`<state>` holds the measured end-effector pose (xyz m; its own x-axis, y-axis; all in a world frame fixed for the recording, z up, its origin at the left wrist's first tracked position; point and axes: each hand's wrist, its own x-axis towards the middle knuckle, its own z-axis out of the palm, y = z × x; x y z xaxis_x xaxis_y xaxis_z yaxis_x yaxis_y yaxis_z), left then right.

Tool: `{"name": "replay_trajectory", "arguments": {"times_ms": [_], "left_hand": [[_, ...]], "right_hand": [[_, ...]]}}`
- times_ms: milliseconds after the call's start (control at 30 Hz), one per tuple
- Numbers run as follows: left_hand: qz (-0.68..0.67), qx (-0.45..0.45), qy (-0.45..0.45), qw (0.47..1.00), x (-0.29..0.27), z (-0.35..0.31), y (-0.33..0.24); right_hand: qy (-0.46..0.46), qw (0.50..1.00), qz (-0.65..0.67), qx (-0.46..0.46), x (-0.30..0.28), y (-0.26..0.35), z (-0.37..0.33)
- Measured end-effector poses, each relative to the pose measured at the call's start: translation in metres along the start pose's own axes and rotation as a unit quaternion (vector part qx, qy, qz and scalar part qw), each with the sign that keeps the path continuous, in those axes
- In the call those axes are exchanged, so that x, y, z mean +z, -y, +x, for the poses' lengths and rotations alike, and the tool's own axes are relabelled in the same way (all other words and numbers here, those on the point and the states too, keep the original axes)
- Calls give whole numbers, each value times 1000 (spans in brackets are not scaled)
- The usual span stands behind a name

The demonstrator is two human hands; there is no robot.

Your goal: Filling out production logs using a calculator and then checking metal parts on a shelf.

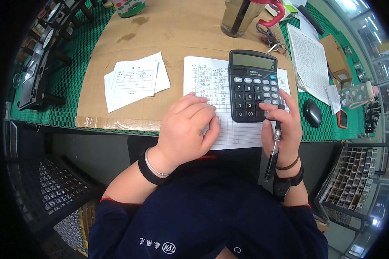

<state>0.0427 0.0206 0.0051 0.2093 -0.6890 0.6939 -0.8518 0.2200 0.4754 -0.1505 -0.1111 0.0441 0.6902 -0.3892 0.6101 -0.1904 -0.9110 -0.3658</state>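
Note:
A black desk calculator [248,113] lies on a ruled form sheet [222,138] with handwritten rows and a grid. My right hand [288,129] is at its lower right, one fingertip touching the keys near the bottom rows. That same hand keeps a pen [272,159], dark with a clear section, tucked between its fingers, one end pointing back toward my wrist. Resting on the left part of the sheet, my left hand [188,129] is loosely curled, knuckles up, and nothing shows in it. Left of it lie several small white paper slips [134,80], the top one with a printed table.
Cardboard [160,32] covers the green mat [88,64]. A drink cup with a red handle [235,21] and keys [272,41] stand behind the calculator. On the right are a mouse [312,113], stacked papers [309,64] and a phone [342,119]. A black metal fixture [39,82] stands left.

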Motion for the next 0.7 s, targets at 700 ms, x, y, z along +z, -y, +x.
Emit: {"name": "replay_trajectory", "arguments": {"times_ms": [700], "left_hand": [[1, 7, -1, 1000, 1, 0, -1]], "right_hand": [[-28, 998, -34, 46, -9, -4, -16]]}}
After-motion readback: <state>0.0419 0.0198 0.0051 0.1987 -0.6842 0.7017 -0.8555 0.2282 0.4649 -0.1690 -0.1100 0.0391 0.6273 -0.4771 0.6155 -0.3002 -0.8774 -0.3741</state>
